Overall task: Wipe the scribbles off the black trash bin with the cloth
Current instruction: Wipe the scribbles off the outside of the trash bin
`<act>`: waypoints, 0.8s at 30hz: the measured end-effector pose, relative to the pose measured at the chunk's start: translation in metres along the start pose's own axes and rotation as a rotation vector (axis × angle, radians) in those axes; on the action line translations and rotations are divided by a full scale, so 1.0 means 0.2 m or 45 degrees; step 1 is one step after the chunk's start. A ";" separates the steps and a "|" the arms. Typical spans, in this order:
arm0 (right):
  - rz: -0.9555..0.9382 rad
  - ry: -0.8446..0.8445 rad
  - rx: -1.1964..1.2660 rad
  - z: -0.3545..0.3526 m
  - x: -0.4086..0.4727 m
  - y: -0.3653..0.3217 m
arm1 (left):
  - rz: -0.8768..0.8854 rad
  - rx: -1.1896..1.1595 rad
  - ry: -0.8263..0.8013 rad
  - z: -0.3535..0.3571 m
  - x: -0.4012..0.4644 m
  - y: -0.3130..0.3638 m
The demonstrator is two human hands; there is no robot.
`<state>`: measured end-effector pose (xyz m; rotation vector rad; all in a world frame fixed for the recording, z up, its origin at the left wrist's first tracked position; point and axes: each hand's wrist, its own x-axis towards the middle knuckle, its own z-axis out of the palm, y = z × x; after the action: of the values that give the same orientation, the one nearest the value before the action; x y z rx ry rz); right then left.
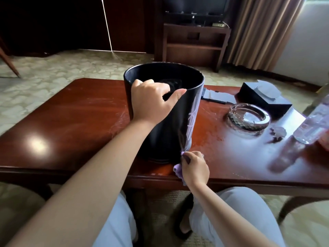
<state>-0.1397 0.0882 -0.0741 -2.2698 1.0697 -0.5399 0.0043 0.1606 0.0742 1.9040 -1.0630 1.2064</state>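
Standing upright on the red-brown counter [74, 111], near its middle: the black bin [165, 125], pale scribbles [191, 120] running down its right side. Gripping the near rim, left hand [151, 102], fingers [142, 82] curling over into the opening, thumb lying along the rim's outer edge. Pressing against the bin's lower right wall, just above the base: right hand [195, 168], fingers bunching tight round a purple cloth [179, 171], its loose end hanging past the counter's near edge. Lying to the right of the bin, apart from it: a glass ashtray [249, 116], a black tissue box [263, 97] behind it, a clear bottle [313, 122] tilting at the far right, a small crumpled scrap [279, 131] between ashtray and bottle. Showing wet patches and glare on the counter's right half. Sitting below the near edge, knees in pale trousers [236, 211].
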 end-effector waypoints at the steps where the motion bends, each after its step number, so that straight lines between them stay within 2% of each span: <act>1: -0.072 -0.016 -0.006 0.01 -0.02 0.01 | 0.002 0.003 0.009 0.00 0.00 0.00; 4: -0.111 -0.024 -0.012 0.03 -0.02 0.04 | 0.000 0.003 0.026 0.01 0.00 0.00; 7: 0.122 0.028 0.125 0.04 0.01 0.02 | -0.005 0.004 0.014 0.00 0.00 0.00; 13: 0.395 0.028 0.326 0.05 0.07 0.01 | -0.005 0.011 -0.019 -0.01 0.00 0.01; 19: 0.174 -0.101 0.270 0.02 0.05 0.05 | 0.017 0.041 -0.021 -0.02 0.01 0.01; 24: 0.340 -0.086 0.373 0.00 0.07 0.01 | 0.174 0.212 -0.049 -0.03 0.01 0.00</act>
<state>-0.1323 0.0751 -0.0740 -1.8451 1.1549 -0.4713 0.0024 0.1646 0.0786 2.0139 -1.1608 1.3773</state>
